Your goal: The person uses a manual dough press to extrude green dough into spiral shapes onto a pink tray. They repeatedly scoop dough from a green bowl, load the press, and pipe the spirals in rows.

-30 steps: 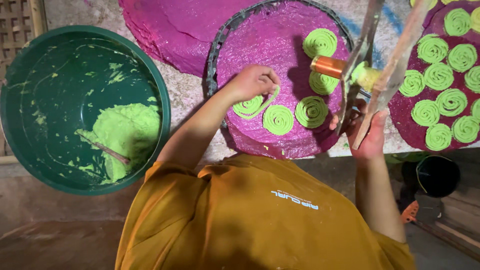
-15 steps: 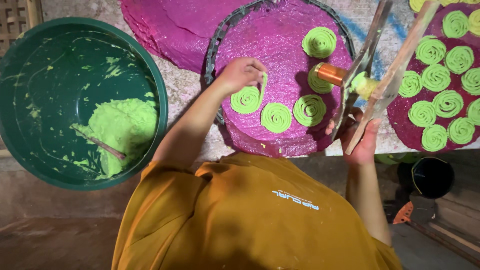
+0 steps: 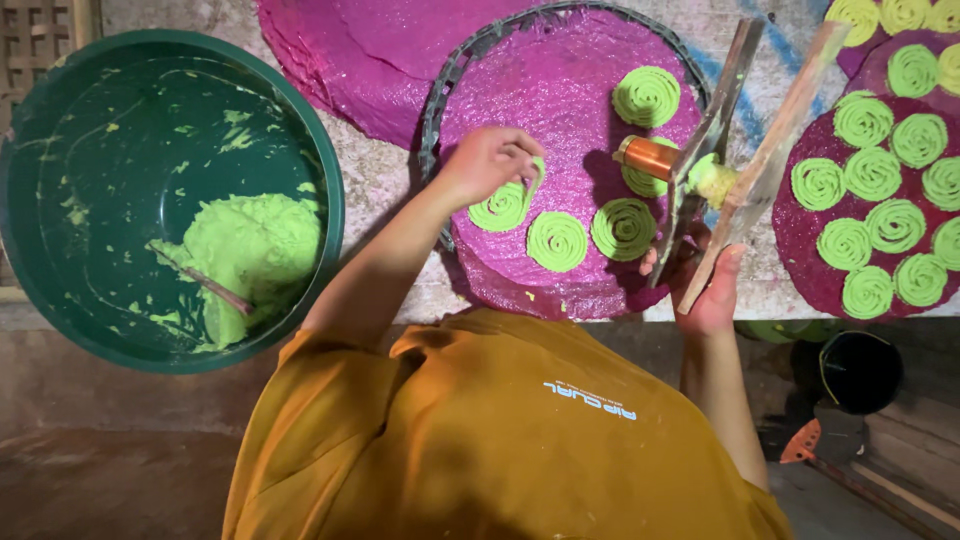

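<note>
My left hand (image 3: 488, 160) rests its fingertips on the leftmost green dough spiral (image 3: 500, 210) on a round magenta tray (image 3: 560, 90). Two more spirals (image 3: 557, 240) lie beside it and another one (image 3: 646, 95) sits farther back. My right hand (image 3: 705, 285) grips the two long wooden handles of a dough press (image 3: 735, 150). Its copper cylinder (image 3: 650, 157) hangs over the tray, with green dough at the joint.
A big green tub (image 3: 60, 130) on the left holds a lump of green dough (image 3: 250, 240) and a stick (image 3: 205, 283). A second magenta tray (image 3: 800, 240) at right carries several spirals. A loose magenta sheet (image 3: 370, 50) lies behind. A black bucket (image 3: 860, 370) stands below.
My left hand has stayed on the leftmost spiral, shifting only slightly. The press handles in my right hand have tilted a little.
</note>
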